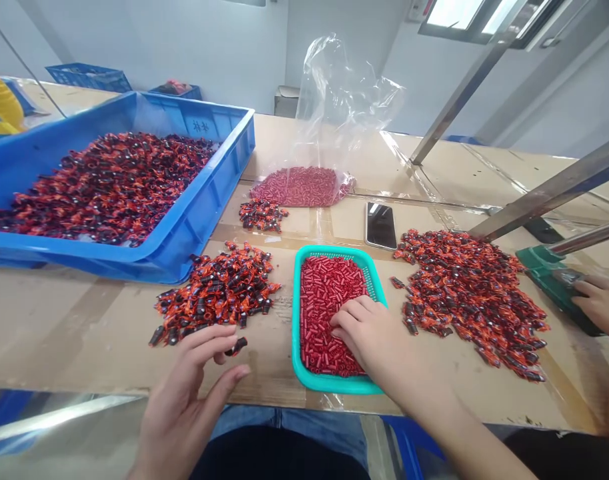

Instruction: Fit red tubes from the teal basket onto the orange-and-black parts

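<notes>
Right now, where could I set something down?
The cardboard tabletop is bare front left, between the blue crate and near edge, and behind the smartphone, right of the plastic bag. Crowded: the teal basket, the right hand in it, and part piles either side.

I ct 1 teal basket (297, 320); L of it, 2 blk/orange piles (219, 290) + 1 lg blue tray (212, 193); R, 1 more pile (467, 287); behind it, 1 bag (329, 100), 1 phone (380, 227); far back L, 2 sm blue crates (92, 79).

Basket (296, 320) on table (345, 230) (cardboard-covered)
</notes>
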{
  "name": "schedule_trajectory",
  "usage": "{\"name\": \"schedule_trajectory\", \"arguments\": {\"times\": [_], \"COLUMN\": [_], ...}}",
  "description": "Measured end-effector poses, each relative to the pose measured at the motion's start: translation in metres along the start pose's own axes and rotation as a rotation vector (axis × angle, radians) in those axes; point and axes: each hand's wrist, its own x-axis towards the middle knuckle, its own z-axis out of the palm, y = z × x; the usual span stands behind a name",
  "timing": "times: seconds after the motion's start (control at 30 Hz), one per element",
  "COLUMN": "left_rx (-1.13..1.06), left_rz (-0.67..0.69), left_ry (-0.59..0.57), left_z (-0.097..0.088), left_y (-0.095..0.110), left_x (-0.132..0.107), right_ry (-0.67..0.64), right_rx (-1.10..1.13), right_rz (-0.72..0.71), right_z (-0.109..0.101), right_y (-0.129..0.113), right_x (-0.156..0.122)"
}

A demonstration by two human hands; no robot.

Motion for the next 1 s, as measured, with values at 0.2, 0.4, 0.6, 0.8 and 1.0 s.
{"name": "schedule_trajectory", "arguments": {"times": [0.2, 0.4, 0.6, 0.8, 1.0], "left_rx": [-0.058, -0.252, -0.388, -0.386, -0.091], "left_rz": [-0.027, -0.071, 0.014, 0.144, 0.236], "left_ry": [-0.008, -0.029, -0.026, -0.048, -0.049], "left_z": [0.0, 0.01, 0.027, 0.029, 0.023], "left_y": [0.007, 0.021, 0.046, 0.063, 0.07], "left_x": [-0.002, -0.002, 0.005, 0.012, 0.01], "right_ry": [0.074, 0.268, 0.314, 0.418, 0.41], "right_rx": [0.178, 0.433, 0.802, 0.705, 0.583], "right_rz": [0.061, 0.193, 0.116, -0.136, -0.157], "right_z": [-0.012, -0.03, -0.051, -0.052, -0.046], "right_y": [-0.001, -0.006, -0.049, -0.072, -0.073], "right_x": [-0.002, -0.012, -0.024, -0.016, -0.017]}}
